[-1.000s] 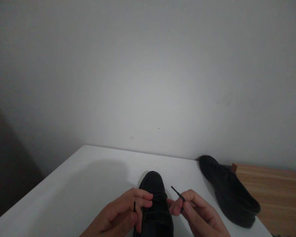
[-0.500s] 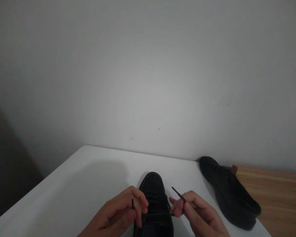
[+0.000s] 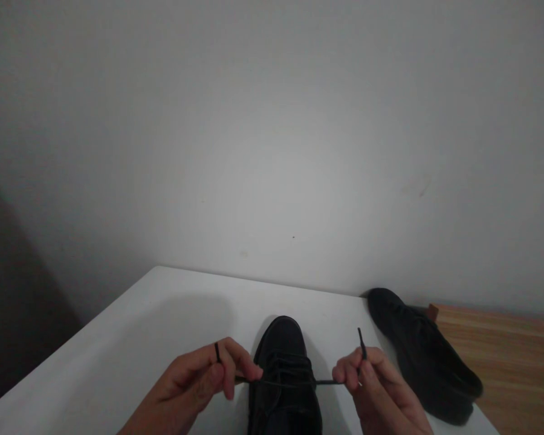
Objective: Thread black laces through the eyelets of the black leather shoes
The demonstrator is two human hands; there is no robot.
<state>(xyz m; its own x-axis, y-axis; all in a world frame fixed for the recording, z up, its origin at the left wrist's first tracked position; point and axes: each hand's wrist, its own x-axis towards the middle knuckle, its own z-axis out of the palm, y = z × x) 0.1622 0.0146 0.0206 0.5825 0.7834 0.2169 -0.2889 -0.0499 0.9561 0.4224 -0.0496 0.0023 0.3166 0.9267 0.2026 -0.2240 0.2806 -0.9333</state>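
Observation:
A black lace-up shoe (image 3: pixel 284 338) rests on the white table with its toe toward the wall, its heel cut off by the bottom edge. On its left side, my left hand (image 3: pixel 204 377) pinches one end of the black shoelace (image 3: pixel 329 382), whose tip sticks up above the fingers. My right hand (image 3: pixel 374 383), right of the shoe, closes on the other lace end, with the tip pointing up. Between the two hands the lace runs nearly straight across the shoe.
A second black shoe (image 3: pixel 421 347) lies at the table's right edge, toe against the wall (image 3: pixel 272 151). Beyond it is a wood-grain surface (image 3: pixel 517 362). The white table (image 3: pixel 163 320) has its left edge running diagonally toward the lower left.
My hands have moved apart, the left one to the left and the right one to the right. The lace between them is now stretched out, and more of the shoe's lacing shows.

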